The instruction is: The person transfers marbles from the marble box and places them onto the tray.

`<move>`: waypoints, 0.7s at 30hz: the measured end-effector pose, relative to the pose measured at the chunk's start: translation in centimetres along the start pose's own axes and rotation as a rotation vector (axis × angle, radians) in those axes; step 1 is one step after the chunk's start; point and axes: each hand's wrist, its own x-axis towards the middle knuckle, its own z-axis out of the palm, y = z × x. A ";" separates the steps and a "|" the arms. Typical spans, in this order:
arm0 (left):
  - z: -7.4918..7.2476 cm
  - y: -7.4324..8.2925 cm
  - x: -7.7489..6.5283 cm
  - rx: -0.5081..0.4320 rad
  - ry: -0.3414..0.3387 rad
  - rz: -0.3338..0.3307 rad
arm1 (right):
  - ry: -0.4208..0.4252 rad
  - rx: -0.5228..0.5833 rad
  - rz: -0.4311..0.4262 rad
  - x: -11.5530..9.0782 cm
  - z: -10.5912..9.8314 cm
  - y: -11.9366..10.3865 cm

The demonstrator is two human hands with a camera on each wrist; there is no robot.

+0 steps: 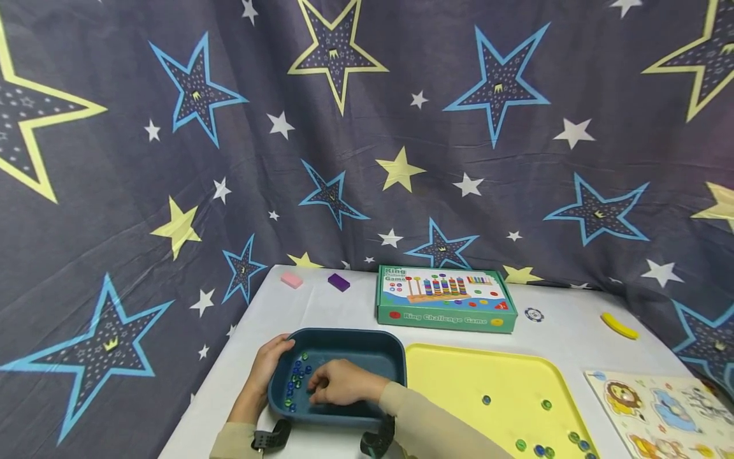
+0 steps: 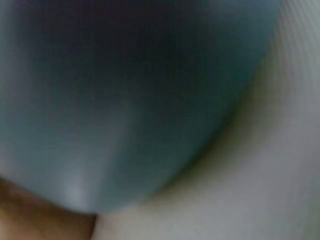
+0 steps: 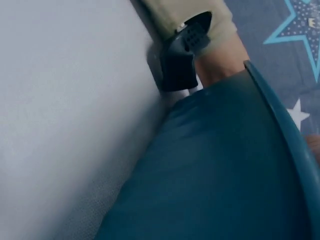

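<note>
A dark blue tub [image 1: 350, 417] stands on the white table, with several blue and green glass marbles [image 1: 297, 382] gathered along its left side. My left hand [image 1: 268, 364] holds the tub's left end, fingertips over the rim. In the left wrist view the tub's wall [image 2: 150, 115] fills much of the blurred picture. Inside the tub is my right hand [image 1: 344, 382], its fingers curled and lowered just right of the marbles. I cannot tell whether a marble is between those fingers. The right wrist view shows mostly the tub's outer wall [image 3: 200, 165].
Right of the tub lies a yellow tray [image 1: 459, 366] with several marbles [image 1: 539, 450]. Behind are a Ring Challenge Game box [image 1: 447, 322], a pink block [image 1: 291, 280] and a purple block [image 1: 339, 282]. Farther right lie a poker chip [image 1: 534, 315], a yellow curved piece [image 1: 619, 326] and an animal puzzle board [image 1: 668, 408].
</note>
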 end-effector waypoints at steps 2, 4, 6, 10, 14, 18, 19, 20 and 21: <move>0.0 0.0 -0.1 0.010 0.011 0.005 | -0.022 0.013 0.010 0.1 0.1 -0.2; 0.1 0.0 -0.1 0.013 0.021 0.006 | -0.041 0.016 0.019 0.1 0.3 -0.5; 0.1 0.0 -0.1 0.005 0.025 0.003 | -0.048 0.006 0.028 0.2 0.6 -0.8; 0.1 0.2 -0.3 -0.018 0.003 0.009 | -0.040 -0.083 0.036 0.8 1.5 -1.6; 0.1 0.9 -0.7 -0.042 -0.031 0.000 | -0.037 -0.157 0.043 1.4 2.3 -2.1; -0.1 0.3 -0.3 -0.042 -0.027 -0.003 | -0.061 -0.113 0.053 1.8 2.7 -2.3; -0.2 0.1 -0.1 -0.039 -0.022 0.000 | -0.068 -0.097 0.052 1.9 2.7 -2.4; -0.2 0.1 -0.1 -0.034 -0.016 0.002 | -0.074 -0.079 0.054 2.0 2.7 -2.4; -0.2 0.0 -0.1 -0.029 -0.014 0.004 | -0.078 -0.066 0.052 2.0 2.8 -2.4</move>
